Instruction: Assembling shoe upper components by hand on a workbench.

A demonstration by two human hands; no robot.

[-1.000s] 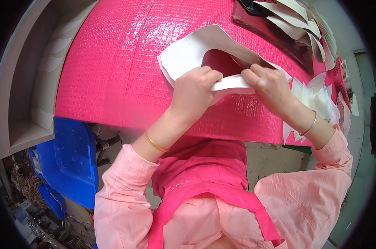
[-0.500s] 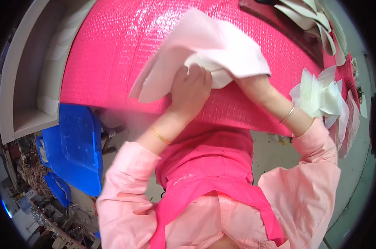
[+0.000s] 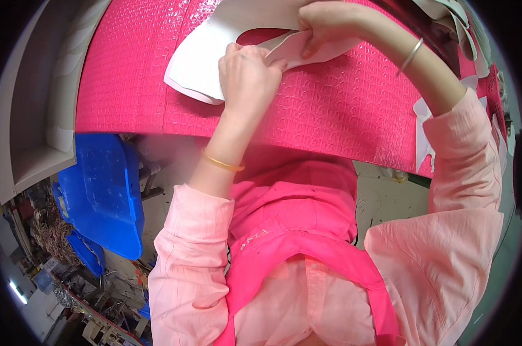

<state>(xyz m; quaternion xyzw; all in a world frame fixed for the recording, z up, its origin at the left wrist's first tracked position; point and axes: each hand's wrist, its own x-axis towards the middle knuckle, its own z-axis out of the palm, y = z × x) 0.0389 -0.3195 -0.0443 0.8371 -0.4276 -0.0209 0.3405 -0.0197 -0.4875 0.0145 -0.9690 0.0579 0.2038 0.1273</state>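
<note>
A large curved piece of thin, flexible white sheet material [image 3: 194,60] is held up over the pink table, its far part cut off by the upper edge of the view. It seems to be more than one layer at its left end. My left hand [image 3: 249,78] is closed on its near edge, thumb pointing right. My right hand [image 3: 333,26] grips the right part of the same piece, thumb on the near side and fingers behind. Between my hands the edge folds up around a dark pink gap. What the material is, I cannot tell.
The table has a glossy, textured pink cover [image 3: 342,115]. On its right lie more white pieces [image 3: 425,135], with others [image 3: 460,29] at the far right. A pale open-fronted box [image 3: 27,104] stands at the left, above a blue plastic bin [image 3: 108,196].
Both hands have moved away from me with the white piece. My right hand, earlier partly beneath it, now shows at its right part. The piece has turned and its near edge is folded up.
</note>
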